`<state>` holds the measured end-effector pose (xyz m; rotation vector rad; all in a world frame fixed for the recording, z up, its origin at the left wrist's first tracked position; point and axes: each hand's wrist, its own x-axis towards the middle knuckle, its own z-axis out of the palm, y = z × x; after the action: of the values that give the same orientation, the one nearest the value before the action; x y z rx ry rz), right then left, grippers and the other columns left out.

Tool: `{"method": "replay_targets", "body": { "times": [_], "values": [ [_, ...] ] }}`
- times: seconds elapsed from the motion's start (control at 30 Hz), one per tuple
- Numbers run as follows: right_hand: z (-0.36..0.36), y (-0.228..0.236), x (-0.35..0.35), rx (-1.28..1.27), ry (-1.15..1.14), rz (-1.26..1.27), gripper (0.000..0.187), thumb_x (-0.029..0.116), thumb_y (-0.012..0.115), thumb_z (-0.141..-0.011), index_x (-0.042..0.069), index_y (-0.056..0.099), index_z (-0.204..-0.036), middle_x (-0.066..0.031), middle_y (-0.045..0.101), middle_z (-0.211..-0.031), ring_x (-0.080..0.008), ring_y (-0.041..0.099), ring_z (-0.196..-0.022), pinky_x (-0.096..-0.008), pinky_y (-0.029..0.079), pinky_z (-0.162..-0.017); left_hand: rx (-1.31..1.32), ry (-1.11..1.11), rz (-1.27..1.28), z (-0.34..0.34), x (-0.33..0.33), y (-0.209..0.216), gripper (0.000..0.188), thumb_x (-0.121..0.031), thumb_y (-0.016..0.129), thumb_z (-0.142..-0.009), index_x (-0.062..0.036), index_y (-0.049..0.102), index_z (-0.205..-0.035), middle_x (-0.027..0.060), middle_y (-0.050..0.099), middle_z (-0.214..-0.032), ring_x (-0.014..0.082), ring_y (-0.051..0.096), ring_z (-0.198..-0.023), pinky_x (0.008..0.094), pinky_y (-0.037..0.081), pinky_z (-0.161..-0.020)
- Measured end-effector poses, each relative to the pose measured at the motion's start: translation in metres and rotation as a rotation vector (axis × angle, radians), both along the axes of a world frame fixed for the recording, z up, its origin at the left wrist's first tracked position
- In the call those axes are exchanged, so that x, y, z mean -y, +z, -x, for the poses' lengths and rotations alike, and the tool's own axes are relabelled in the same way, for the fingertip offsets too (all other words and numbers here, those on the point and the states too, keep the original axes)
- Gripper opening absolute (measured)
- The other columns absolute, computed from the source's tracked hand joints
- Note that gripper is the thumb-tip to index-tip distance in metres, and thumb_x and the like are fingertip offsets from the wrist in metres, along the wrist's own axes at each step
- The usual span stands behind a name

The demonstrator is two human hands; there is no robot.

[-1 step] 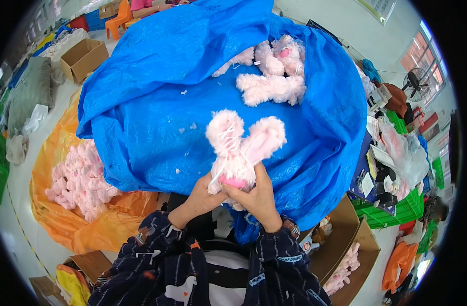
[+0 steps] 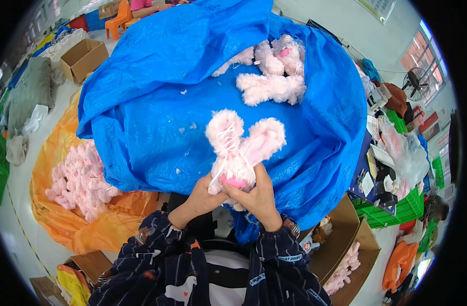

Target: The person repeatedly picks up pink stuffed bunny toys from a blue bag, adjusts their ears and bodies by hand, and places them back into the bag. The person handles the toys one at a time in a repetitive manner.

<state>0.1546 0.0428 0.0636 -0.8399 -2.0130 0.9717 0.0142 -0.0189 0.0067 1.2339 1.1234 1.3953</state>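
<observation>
The left hand and the right hand had their grip around the nearer end of a pink plush rabbit, which was over the near side of the blue sheet, with its two ears pointing away from the person. A white lace crossed over one ear, and other pink plush toys lay farther on the sheet.

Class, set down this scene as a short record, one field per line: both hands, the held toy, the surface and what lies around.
Left hand: grips the pink plush toy, lower left
Right hand: grips its lower right
White cord: criss-crossed over the left-side ear
Surface: blue sheet
Beyond: more pink plush
Left: plush pile on orange sheeting
Right: green crate
</observation>
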Motion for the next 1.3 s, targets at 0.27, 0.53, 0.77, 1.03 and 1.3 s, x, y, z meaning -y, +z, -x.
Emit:
{"method": "replay_targets", "body": {
  "times": [0.27,0.53,0.77,1.03,1.3],
  "values": [
    [-0.007,-0.004,-0.010,-0.377,0.096,0.392,0.057,0.008,0.073,-0.064,-0.003,0.045,-0.113,-0.0119,0.057,-0.104,-0.0158,0.055,-0.095,-0.0296,0.046,-0.080,0.314,-0.294,0.249,0.013,0.008,0.001,0.050,-0.012,0.060,-0.082,-0.0001,0.039,-0.125,0.0060,0.053,-0.112,0.0116,0.050,-0.100,0.0269,0.042,-0.085],
    [-0.011,-0.002,-0.016,-0.435,0.222,0.442,0.063,0.003,0.067,-0.070,-0.001,0.037,-0.124,-0.0099,0.051,-0.112,-0.0144,0.051,-0.095,-0.0266,0.044,-0.079,0.874,-0.216,0.179,0.008,0.009,-0.008,0.048,-0.011,0.053,-0.084,0.0014,0.035,-0.127,0.0120,0.049,-0.119,0.0203,0.052,-0.106,0.0340,0.044,-0.088],
    [-0.025,0.003,-0.008,-0.293,0.047,0.287,0.037,0.003,0.063,-0.076,0.000,0.052,-0.111,-0.0087,0.057,-0.098,-0.0130,0.055,-0.077,-0.0235,0.046,-0.068,0.678,-0.027,0.134,0.023,-0.002,0.011,0.044,-0.008,0.052,-0.084,0.0014,0.038,-0.124,0.0121,0.051,-0.116,0.0184,0.053,-0.102,0.0319,0.045,-0.085],
    [-0.009,0.006,0.000,-0.130,-0.084,-0.106,0.012,0.002,0.063,-0.076,-0.002,0.060,-0.088,-0.0107,0.060,-0.077,-0.0164,0.058,-0.063,-0.0249,0.047,-0.057,0.508,-0.056,0.140,0.023,0.001,0.017,0.048,-0.008,0.063,-0.077,0.0004,0.043,-0.120,0.0095,0.054,-0.111,0.0154,0.054,-0.098,0.0286,0.044,-0.084],
    [-0.014,-0.007,0.000,-0.241,-0.112,0.193,0.007,0.004,0.059,-0.080,-0.002,0.057,-0.084,-0.0061,0.059,-0.069,-0.0107,0.054,-0.056,-0.0213,0.043,-0.050,0.358,-0.084,0.133,0.019,-0.002,0.009,0.048,-0.010,0.068,-0.075,-0.0002,0.047,-0.117,0.0065,0.057,-0.106,0.0125,0.054,-0.095,0.0277,0.045,-0.081]
  ]
}}
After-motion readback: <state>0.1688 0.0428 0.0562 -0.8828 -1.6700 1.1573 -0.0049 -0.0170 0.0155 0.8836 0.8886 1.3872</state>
